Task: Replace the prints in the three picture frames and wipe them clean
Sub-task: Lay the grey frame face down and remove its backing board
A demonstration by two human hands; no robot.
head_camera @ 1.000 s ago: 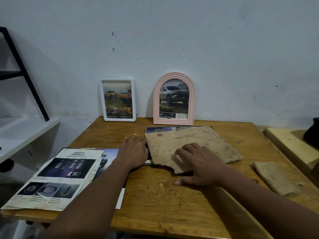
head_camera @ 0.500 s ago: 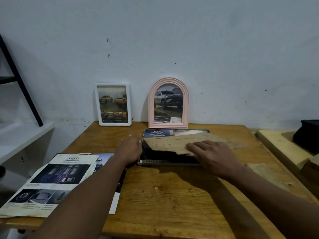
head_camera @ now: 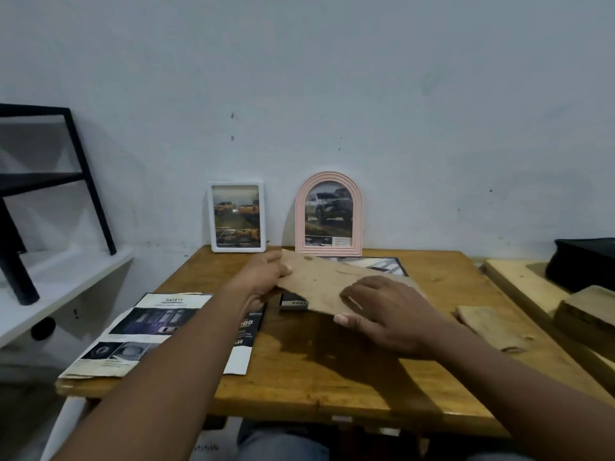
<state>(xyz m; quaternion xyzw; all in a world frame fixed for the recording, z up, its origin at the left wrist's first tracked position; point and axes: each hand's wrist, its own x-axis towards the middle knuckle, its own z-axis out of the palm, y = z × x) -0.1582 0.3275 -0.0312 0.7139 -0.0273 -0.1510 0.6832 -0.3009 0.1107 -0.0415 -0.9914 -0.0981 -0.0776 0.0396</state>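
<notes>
Here, surface (head_camera: pixel 332 377): wooden, set against a pale wall, carries everything listed below.
Brochures (head_camera: pixel 143 331): lie spread at the near left corner, a sheet headed "SAFETY" on top.
Brown cloth (head_camera: pixel 319 284): hangs lifted and tilted between both hands, above the black frame.
Black frame (head_camera: pixel 386 265): lies flat mid-surface, mostly hidden under the cloth; shows only its far right corner and near left corner.
Pink arched frame (head_camera: pixel 328 214): stands upright at the wall, behind the black frame; holds a truck print.
White frame (head_camera: pixel 237 216): stands upright just left of the pink one; holds a print of orange trucks.
Right hand (head_camera: pixel 382 314): pinches the cloth's near edge, fingers (head_camera: pixel 364 285) bent on top, thumb beneath.
Left hand (head_camera: pixel 263 277): grips the cloth's left edge, fingers curled round it.
Folded cloth (head_camera: pixel 489 327): lies near the surface's right edge, apart from the hands.
</notes>
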